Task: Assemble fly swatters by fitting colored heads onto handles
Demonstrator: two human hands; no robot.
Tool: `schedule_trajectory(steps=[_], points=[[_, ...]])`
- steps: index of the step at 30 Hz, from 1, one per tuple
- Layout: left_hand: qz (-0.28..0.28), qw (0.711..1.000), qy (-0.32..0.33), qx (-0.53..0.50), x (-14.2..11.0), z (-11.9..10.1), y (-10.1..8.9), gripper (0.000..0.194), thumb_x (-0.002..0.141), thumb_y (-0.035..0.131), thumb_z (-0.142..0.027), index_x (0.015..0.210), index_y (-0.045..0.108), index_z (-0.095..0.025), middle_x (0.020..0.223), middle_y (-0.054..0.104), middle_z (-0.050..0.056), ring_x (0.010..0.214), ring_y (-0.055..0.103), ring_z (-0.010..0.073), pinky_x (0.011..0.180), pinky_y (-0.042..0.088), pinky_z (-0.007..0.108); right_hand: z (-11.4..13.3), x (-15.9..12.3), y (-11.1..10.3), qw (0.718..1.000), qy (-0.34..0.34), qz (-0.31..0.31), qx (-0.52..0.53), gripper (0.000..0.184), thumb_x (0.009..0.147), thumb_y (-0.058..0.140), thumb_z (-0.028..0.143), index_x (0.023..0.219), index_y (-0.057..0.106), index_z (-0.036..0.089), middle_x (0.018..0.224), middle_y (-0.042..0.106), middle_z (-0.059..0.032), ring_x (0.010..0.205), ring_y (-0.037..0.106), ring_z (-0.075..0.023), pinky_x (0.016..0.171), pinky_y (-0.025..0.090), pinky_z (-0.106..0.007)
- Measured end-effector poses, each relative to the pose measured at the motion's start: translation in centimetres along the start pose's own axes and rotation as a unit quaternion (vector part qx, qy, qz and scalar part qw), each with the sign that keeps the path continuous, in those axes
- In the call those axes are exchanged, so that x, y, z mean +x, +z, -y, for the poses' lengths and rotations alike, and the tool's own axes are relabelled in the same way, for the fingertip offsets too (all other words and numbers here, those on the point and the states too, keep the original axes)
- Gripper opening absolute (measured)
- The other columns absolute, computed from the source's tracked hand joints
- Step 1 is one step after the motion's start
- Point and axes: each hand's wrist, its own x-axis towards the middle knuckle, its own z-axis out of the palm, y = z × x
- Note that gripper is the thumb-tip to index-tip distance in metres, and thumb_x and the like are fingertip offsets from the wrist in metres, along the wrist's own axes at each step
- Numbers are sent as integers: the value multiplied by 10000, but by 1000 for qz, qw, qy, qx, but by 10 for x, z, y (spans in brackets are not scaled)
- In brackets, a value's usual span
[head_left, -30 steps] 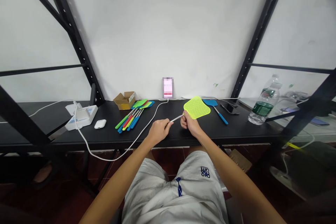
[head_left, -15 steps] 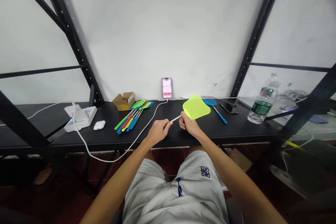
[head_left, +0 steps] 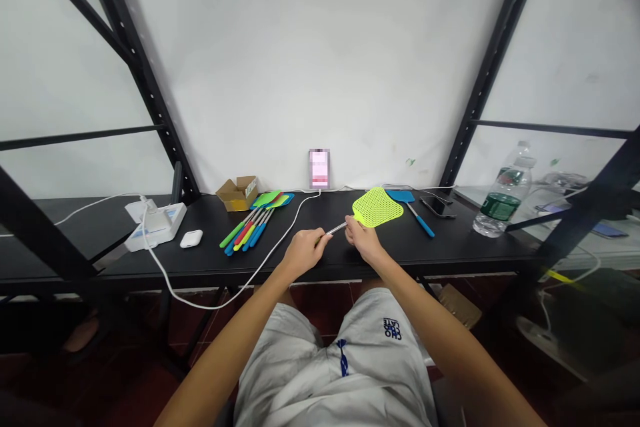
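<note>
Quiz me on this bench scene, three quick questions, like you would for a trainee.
1. True or false: the swatter held by the left hand and right hand has a blue head.
2. Which is nearer the bundle of swatters: the cardboard box or the water bottle?
3. What colour is the grip of the lone swatter on the bench?

Key: 1. False, it is yellow-green. 2. The cardboard box. 3. Blue.

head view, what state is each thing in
lime-green plastic fly swatter, lifted, held in both hands
left hand, gripping the metal handle
right hand, pinching the handle near the mesh
brown cardboard box, flaps open
white earbud case, shut
upright smartphone, screen lit
clear plastic water bottle, standing, capped
</note>
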Motion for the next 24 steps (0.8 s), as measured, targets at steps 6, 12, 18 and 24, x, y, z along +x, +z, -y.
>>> schedule_trajectory(steps=[6, 12, 18, 24], points=[[-2, 999, -9, 44, 0, -1, 0, 389, 987, 378, -416, 717, 555, -198, 689, 626, 32, 661, 585, 154, 631, 340, 260, 10, 4, -5, 1000, 15, -18, 9, 444, 768, 653, 385, 561, 289, 237, 442, 254, 89, 371, 217, -51, 363, 137, -237], [-4, 999, 0, 51, 0, -1, 0, 392, 990, 378, -413, 710, 547, -198, 682, 626, 25, 648, 580, 151, 617, 324, 264, 31, 14, -32, 1000, -7, -20, 4, 454, 753, 668, 362, 543, 286, 235, 427, 242, 100, 355, 197, -36, 369, 111, -230], [10, 999, 6, 47, 1, -1, -1, 387, 990, 383, -410, 719, 559, -197, 700, 638, 26, 666, 592, 151, 622, 331, 261, 50, 23, -66, 1000, -16, -2, 5, 451, 759, 673, 356, 537, 301, 230, 415, 241, 104, 347, 183, -32, 374, 99, -224], [13, 999, 6, 41, 1, -2, -2, 383, 989, 383, -416, 728, 560, -200, 697, 633, 24, 674, 594, 151, 635, 340, 259, 55, 26, -77, 999, -28, 15, -7, 460, 781, 664, 359, 539, 293, 235, 419, 225, 105, 345, 170, -37, 363, 105, -219]])
